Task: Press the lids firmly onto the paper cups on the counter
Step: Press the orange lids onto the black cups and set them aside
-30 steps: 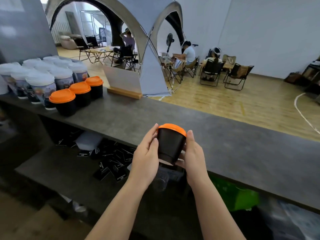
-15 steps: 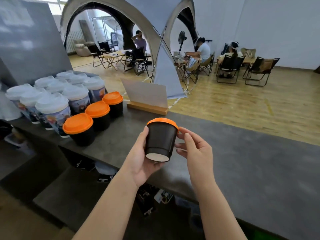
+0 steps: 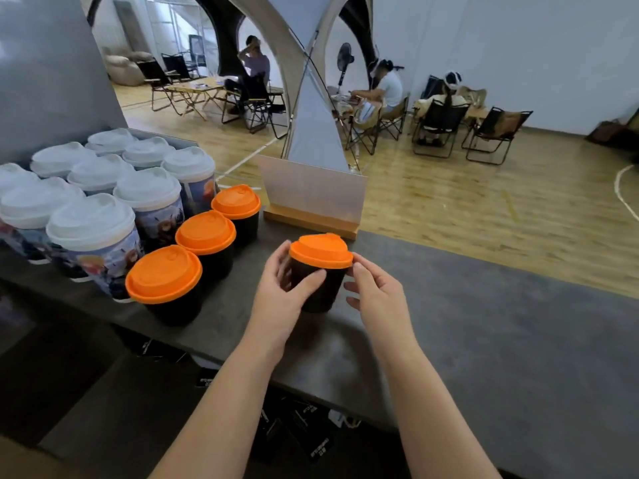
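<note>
Black cup (image 3: 316,288) with orange lid (image 3: 320,251); white-lidded cups (image 3: 93,243) bear blue-and-orange prints; grey counter (image 3: 484,340).

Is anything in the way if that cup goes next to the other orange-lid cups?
Nothing visible. The left hand grips the cup, and the counter between it and the row of three cups is bare. The sign stand sits farther back.

Black cup (image 3: 318,288), held tilted above the table's (image 3: 484,340) near edge a second ago, now stands upright on the table at 3 o'clock of the orange-lidded row. Right hand (image 3: 375,299) has loosened from its side.
</note>
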`<state>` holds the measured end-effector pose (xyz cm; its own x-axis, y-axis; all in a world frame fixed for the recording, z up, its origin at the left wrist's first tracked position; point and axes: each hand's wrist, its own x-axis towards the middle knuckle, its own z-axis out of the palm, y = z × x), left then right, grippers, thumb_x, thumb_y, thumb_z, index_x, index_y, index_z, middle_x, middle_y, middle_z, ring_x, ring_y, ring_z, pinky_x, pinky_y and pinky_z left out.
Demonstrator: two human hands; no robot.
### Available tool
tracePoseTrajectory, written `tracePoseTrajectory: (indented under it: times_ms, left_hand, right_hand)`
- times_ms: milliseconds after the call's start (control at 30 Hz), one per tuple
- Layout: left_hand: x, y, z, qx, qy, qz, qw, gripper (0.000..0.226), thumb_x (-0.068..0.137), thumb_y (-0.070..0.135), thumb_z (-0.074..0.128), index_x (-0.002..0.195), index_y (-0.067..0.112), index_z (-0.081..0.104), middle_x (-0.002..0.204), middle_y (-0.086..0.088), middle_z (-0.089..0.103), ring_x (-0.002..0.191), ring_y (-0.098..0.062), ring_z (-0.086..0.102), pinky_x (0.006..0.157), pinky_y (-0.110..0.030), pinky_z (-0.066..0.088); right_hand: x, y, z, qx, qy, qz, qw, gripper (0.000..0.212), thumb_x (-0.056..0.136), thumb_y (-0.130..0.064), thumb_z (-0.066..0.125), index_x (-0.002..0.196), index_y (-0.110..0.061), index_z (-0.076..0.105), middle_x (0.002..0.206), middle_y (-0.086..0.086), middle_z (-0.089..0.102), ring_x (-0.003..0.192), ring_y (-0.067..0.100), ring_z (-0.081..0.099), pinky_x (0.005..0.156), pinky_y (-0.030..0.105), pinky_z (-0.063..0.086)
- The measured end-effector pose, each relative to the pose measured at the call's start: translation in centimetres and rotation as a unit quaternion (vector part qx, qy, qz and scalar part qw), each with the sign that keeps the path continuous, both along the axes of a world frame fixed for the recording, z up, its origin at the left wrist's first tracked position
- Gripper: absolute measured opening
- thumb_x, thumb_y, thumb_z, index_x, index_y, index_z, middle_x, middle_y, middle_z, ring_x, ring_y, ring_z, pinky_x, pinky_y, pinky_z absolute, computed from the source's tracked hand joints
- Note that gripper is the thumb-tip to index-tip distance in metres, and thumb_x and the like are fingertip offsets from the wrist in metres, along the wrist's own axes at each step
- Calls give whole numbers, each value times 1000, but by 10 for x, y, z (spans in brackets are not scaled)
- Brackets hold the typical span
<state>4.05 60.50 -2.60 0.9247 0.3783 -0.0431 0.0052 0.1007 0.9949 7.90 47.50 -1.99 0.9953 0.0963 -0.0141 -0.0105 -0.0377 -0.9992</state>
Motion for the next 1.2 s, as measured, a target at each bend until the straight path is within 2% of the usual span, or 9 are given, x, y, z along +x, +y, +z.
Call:
tracePoseTrajectory:
  times_ms: [67, 233, 367, 500, 567, 667, 767, 900, 1200]
  left_hand:
    - [9, 13, -4, 37, -18, 3, 999, 77, 83, 16, 80, 146, 33, 40, 133, 21, 51, 121, 4, 48, 98, -18, 39]
    - [39, 38, -21, 46, -24, 43, 998, 72, 79, 11, 83, 139, 29, 47, 137, 10, 56, 130, -8, 51, 105, -27, 43]
    - [60, 50, -33, 34, -36, 75, 996, 73, 80, 7, 81, 142, 24, 46, 142, 2, 55, 131, -12, 52, 111, -39, 45]
    - [68, 54, -37, -13, -44, 71, 996, 86, 77, 0, 81, 149, 18, 36, 148, -1, 49, 136, -10, 47, 112, -29, 42]
    - [72, 55, -37, -19, -43, 62, 997, 84, 80, -3, 77, 150, 17, 35, 150, -1, 47, 138, -10, 45, 108, -22, 41]
    - [76, 57, -35, -21, -39, 56, 997, 79, 83, -3, 72, 150, 19, 37, 150, 1, 47, 138, -10, 44, 101, -16, 40]
    - [77, 61, -34, 0, -31, 51, 998, 83, 80, 1, 71, 152, 26, 37, 148, 5, 49, 137, -10, 45, 107, -25, 41]
    - [70, 63, -31, 16, -19, 22, 999, 92, 73, 9, 66, 154, 33, 31, 150, 7, 48, 138, -11, 45, 114, -38, 41]
    - [72, 74, -32, -5, -8, -1, 1000, 94, 67, 18, 63, 153, 40, 30, 152, 8, 46, 141, -13, 43, 115, -45, 40]
  right_hand:
    - [6, 17, -1, 3, 12, 2, 1000, 32, 104, -32, 46, 134, -31, 57, 119, -9, 67, 112, 12, 61, 95, 33, 52]
    - [30, 65, -10, 21, 29, -23, 999, 45, 103, -37, 47, 146, -26, 42, 134, -8, 56, 125, 12, 52, 109, 41, 44]
    - [52, 95, -17, 30, 8, -47, 998, 44, 101, -29, 53, 143, -22, 44, 135, -5, 54, 122, 9, 51, 104, 30, 44]
    - [71, 109, -24, 22, -8, -67, 997, 42, 99, -26, 57, 140, -21, 49, 134, -1, 58, 123, 12, 54, 96, 25, 47]
    - [78, 111, -26, 25, -4, -77, 997, 42, 100, -27, 56, 140, -20, 49, 135, 0, 59, 123, 13, 55, 95, 24, 47]
    - [86, 115, -30, 24, 4, -85, 996, 42, 100, -28, 56, 141, -21, 50, 135, 0, 59, 125, 15, 55, 106, 36, 47]
    - [85, 120, -35, 9, -7, -80, 997, 42, 96, -31, 58, 137, -24, 52, 133, 1, 61, 124, 16, 57, 107, 43, 48]
    - [81, 122, -39, 1, -20, -80, 997, 50, 92, -38, 59, 139, -24, 51, 134, 0, 61, 125, 15, 57, 107, 44, 48]
    - [70, 133, -35, -16, -26, -93, 995, 45, 100, -32, 55, 144, -24, 46, 139, -1, 57, 127, 10, 53, 108, 37, 47]
